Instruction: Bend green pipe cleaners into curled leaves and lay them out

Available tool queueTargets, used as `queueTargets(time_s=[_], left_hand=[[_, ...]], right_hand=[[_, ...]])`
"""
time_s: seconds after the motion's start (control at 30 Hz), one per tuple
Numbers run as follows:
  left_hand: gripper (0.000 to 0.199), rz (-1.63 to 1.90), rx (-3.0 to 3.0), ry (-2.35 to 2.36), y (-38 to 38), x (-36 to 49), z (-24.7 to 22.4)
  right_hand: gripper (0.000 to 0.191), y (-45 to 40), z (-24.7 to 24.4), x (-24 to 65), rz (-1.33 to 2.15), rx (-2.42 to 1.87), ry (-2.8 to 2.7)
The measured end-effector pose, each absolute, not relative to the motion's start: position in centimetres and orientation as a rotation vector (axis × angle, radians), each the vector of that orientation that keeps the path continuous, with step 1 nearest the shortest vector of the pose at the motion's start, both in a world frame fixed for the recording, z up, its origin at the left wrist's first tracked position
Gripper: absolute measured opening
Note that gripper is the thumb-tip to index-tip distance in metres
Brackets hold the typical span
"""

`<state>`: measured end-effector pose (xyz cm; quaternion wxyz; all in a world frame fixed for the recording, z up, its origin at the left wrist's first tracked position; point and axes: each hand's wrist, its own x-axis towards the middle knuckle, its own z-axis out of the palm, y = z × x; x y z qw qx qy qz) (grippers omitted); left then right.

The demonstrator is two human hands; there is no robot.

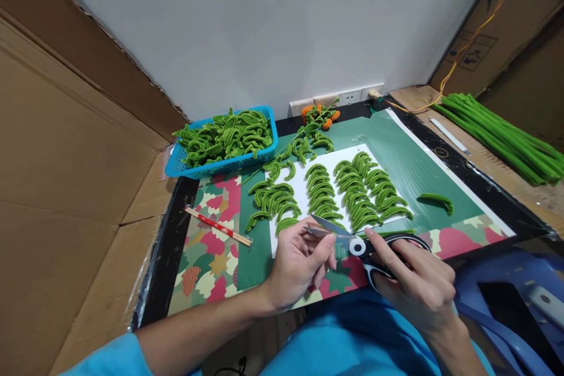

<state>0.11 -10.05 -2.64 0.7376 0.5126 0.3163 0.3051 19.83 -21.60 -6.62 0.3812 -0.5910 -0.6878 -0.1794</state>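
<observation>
My right hand (412, 276) grips black-and-white scissors (358, 247) by the handles. The scissor blades are apart and point left, into the space at my left hand (299, 258). My left thumb and fingers are pinched together beside the blades; what they hold is too small to make out. Just beyond both hands, rows of curved green fuzzy stem pieces (324, 191) lie on a white sheet (300, 188). A straight green fuzzy stem (396, 232) lies behind the scissors, partly covered. One separate bent piece (436, 200) rests to the right.
A blue basket (220, 167) heaped with green pieces stands at the back left. Wrapped chopsticks (218, 226) lie on the left. An orange-and-green fuzzy flower spray (319, 114) is by the wall sockets. Long green stems (506, 138) and a white stick (449, 135) lie right.
</observation>
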Motion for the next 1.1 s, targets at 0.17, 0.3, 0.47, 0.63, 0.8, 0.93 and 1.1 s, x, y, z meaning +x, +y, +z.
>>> queueTargets(time_s=[0.17,0.3,0.47,0.63,0.8,0.93,1.1], left_hand=[[0.041,0.615,1.104,0.718,-9.8,0.2,-2.6],[0.044,0.584,1.116,0.712,-9.8,0.1,-2.7],[0.044,0.582,1.092,0.731,-9.8,0.1,-2.7],[0.041,0.577,1.086,0.722,-9.8,0.0,-2.8],[0.038,0.549,1.132,0.71,-9.7,-0.1,-3.1],[0.035,0.544,1.218,0.719,-9.6,0.1,-3.1],[0.031,0.532,1.355,0.726,-9.4,-0.2,-3.5]], right_hand=[[0.059,-21.6,-6.7,20.1,-0.407,-1.541,-1.754],[0.057,-21.7,-7.2,20.6,-0.384,-1.519,-1.815],[0.051,-21.9,-7.3,20.8,-0.384,-1.569,-1.82],[0.046,-22.1,-6.1,21.6,-0.46,-1.653,-1.746],[0.04,-22.9,-4.8,24.7,-0.443,-1.888,-1.446],[0.046,-23.8,-4.4,29.6,-0.421,-2.135,-1.138],[0.052,-23.5,-4.1,35.9,-0.265,-2.33,-1.115]])
